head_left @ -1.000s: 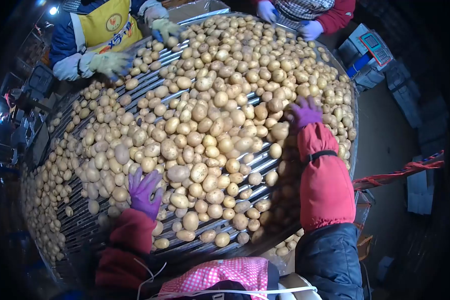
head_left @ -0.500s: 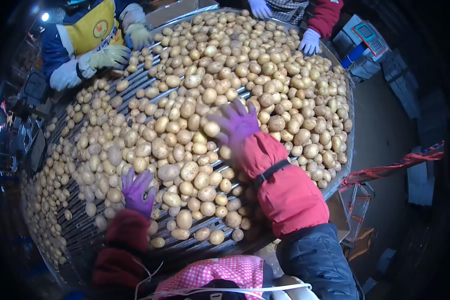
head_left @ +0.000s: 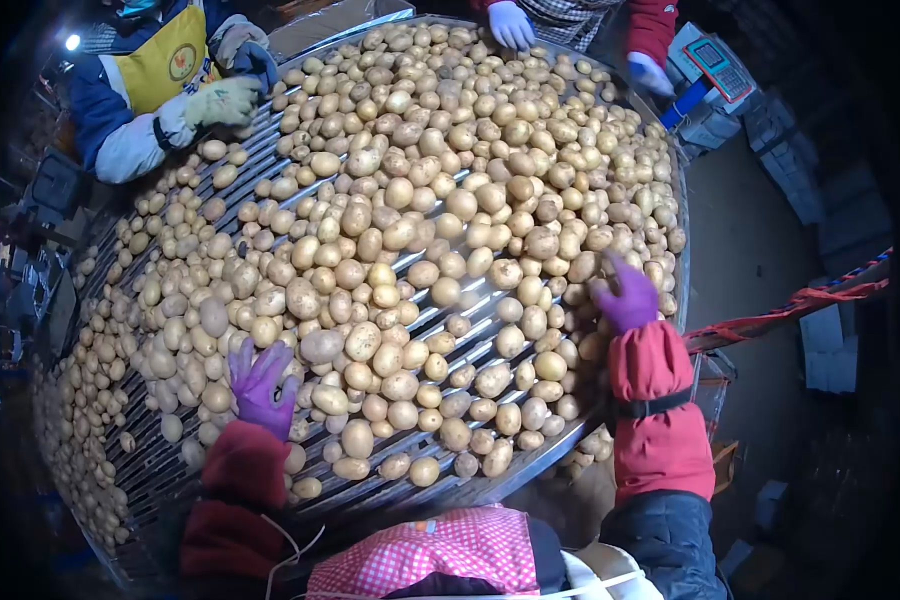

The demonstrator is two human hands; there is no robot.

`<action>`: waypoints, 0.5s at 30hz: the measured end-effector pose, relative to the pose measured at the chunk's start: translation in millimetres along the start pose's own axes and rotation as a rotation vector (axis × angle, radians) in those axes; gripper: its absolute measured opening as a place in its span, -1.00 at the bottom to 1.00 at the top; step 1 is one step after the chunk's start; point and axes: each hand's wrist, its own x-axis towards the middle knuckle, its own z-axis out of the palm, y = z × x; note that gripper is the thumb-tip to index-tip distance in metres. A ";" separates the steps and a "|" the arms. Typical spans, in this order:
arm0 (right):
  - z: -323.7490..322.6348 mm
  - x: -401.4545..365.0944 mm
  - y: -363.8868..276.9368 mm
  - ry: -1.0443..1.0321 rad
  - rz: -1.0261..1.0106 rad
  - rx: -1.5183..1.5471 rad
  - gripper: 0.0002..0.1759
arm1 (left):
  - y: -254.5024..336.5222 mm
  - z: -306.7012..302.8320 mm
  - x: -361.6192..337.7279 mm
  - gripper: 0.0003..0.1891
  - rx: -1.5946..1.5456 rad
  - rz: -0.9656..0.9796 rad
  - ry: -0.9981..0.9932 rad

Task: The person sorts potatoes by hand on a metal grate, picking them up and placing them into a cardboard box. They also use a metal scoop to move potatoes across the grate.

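Observation:
Pale, round potatoes [head_left: 365, 341] cover a large table of metal rollers [head_left: 400, 440]. My left hand [head_left: 262, 385], in a purple glove, rests with its fingers spread against potatoes at the near left; nothing is held in it. At the right side of the heap is my right hand [head_left: 627, 292], also in a purple glove. Its thumb and fingers are apart, and it touches or hovers just over potatoes near the rim; its fingertips are slightly blurred. Bare rollers show between the potatoes in front of me.
Across the table at the left, a person in a yellow apron [head_left: 160, 62] has gloved hands by the rollers. Another person's gloved hand [head_left: 511, 25] is at the far edge. A scale display [head_left: 720, 68] stands at the far right, and a red strap [head_left: 800, 300] runs from the right rim.
My right hand has swept from the middle of the heap to the right side, and more rollers show there. My left hand stays nearly in place. The people opposite shifted their hands.

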 end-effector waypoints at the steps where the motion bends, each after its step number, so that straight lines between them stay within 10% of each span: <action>1: 6.1 -1.8 -13.5 -0.064 -0.024 -0.103 -0.21 | 0.0 0.6 -0.4 -0.55 0.015 -0.001 -0.002; 6: 16.5 48.9 -27.6 -0.189 0.213 -0.087 -0.05 | 0.2 -0.4 -1.1 -0.55 0.023 0.007 -0.013; 9: 41.3 57.5 -1.0 0.097 0.049 0.740 -0.20 | -6.4 1.5 3.7 -0.55 0.034 0.023 -0.013; 13: 16.1 12.4 -46.4 0.003 0.586 1.828 -0.17 | -16.0 1.4 7.4 -0.52 0.068 -0.013 -0.016; 15: -10.0 -11.4 -72.0 0.045 0.661 1.906 -0.17 | -32.3 9.1 9.2 -0.50 0.083 0.010 0.020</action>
